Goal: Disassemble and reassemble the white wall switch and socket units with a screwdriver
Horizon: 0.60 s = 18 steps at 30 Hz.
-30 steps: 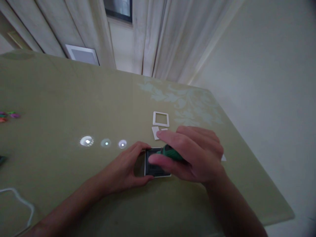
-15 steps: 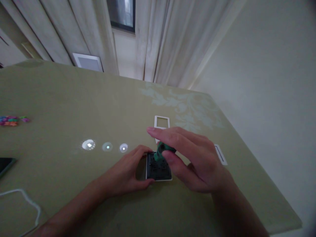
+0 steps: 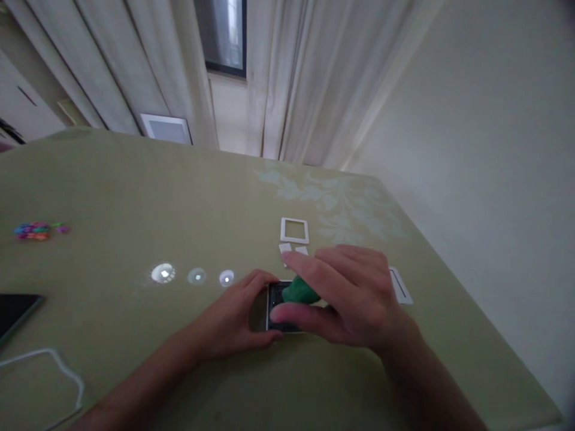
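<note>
On the table lies a small square wall switch body, dark inside with a thin white rim. My left hand grips its left side, thumb at the near edge and fingers at the far edge. Over the switch body is my right hand, thumb and index finger closed round a short green-handled tool. The tool's lower end is hidden, so I cannot tell whether it touches the switch. Just beyond the hands lie a white square frame and small white pieces, partly covered by my right fingers.
A white plate with a dark line lies right of my right hand. Leftward are a pile of colourful small pieces, a dark flat device and a white cable. Curtains hang beyond the table.
My right hand has turned and its thumb has shifted left across the switch body, with the green-handled tool still held. My left hand keeps its grip. The view has tilted slightly.
</note>
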Available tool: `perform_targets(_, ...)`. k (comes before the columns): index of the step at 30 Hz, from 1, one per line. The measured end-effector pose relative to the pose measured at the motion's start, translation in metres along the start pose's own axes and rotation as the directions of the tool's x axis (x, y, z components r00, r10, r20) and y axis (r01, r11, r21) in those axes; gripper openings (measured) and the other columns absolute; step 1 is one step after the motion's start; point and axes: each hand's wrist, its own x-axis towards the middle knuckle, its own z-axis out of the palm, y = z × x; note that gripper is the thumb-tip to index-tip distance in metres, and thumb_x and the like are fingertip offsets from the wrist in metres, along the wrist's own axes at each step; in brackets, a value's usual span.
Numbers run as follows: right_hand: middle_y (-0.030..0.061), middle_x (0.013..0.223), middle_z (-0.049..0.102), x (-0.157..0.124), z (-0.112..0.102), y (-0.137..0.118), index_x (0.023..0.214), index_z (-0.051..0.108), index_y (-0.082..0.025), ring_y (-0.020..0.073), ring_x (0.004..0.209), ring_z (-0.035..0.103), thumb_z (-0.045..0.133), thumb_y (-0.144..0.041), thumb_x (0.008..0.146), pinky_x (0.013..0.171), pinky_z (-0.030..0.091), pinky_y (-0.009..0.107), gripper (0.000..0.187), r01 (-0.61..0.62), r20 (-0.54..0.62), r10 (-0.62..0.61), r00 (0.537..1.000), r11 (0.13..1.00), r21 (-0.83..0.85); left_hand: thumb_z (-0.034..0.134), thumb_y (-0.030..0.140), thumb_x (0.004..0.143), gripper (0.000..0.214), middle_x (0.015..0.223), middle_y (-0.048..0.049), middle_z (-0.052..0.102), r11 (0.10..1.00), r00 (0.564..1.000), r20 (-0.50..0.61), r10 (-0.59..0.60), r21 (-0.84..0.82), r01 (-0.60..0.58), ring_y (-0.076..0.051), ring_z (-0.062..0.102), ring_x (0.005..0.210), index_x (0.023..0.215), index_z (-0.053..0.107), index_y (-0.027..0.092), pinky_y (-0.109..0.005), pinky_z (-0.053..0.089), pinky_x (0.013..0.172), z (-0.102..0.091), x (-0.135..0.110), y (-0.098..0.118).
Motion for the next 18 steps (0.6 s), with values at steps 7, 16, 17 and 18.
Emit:
perform_targets(7,0.0040,0.090,0.081,0.0014,0.0018,0.0011,0.121,0.073,-0.013,0.0166,0.071,0.072,0.069,-0.032,0.106,0.064,0.056,0.030,0.024,-0.052,-0.008,0.053,0.999,0.995,0.082,0.088,0.039,0.086,0.064,0.138,-0.0061,0.065,1.000,1.000,0.024,0.003,-0.007,-0.002,-0.033,0.066,0.125,0.139,0.053,0.034,-0.050,0.058,0.107,-0.0006,-0.0001,-0.0005)
perform_targets(16,0.0043,0.089,0.080,-0.0009,-0.0022,-0.0013,0.120,0.072,-0.015,0.0179,0.071,0.072,0.065,-0.033,0.108,0.065,0.055,0.031,0.023,-0.059,0.049,0.057,0.997,0.997,0.045,0.088,0.039,0.085,0.061,0.135,-0.0059,0.065,1.000,0.999,0.025,-0.020,0.000,0.020,-0.033,0.066,0.124,0.136,0.055,0.033,-0.048,0.059,0.104,0.0004,0.0008,0.0014)
perform_targets(17,0.0050,0.088,0.080,-0.0011,-0.0024,-0.0010,0.120,0.072,-0.015,0.0192,0.071,0.072,0.065,-0.034,0.107,0.065,0.055,0.033,0.024,-0.071,0.054,0.070,0.996,0.997,0.015,0.087,0.038,0.085,0.061,0.135,-0.0055,0.065,1.000,0.999,0.029,-0.023,-0.005,0.023,-0.032,0.067,0.123,0.136,0.055,0.033,-0.048,0.059,0.104,0.0002,0.0007,0.0014)
perform_targets(18,0.0076,0.096,0.082,-0.0012,-0.0026,-0.0006,0.128,0.070,-0.013,0.0210,0.079,0.074,0.061,-0.033,0.108,0.070,0.057,0.034,0.029,-0.092,0.094,0.088,0.992,0.995,0.041,0.087,0.038,0.085,0.062,0.135,-0.0051,0.066,1.000,0.999,0.030,-0.024,-0.008,0.025,-0.032,0.067,0.122,0.137,0.054,0.033,-0.047,0.060,0.103,0.0000,0.0005,0.0012)
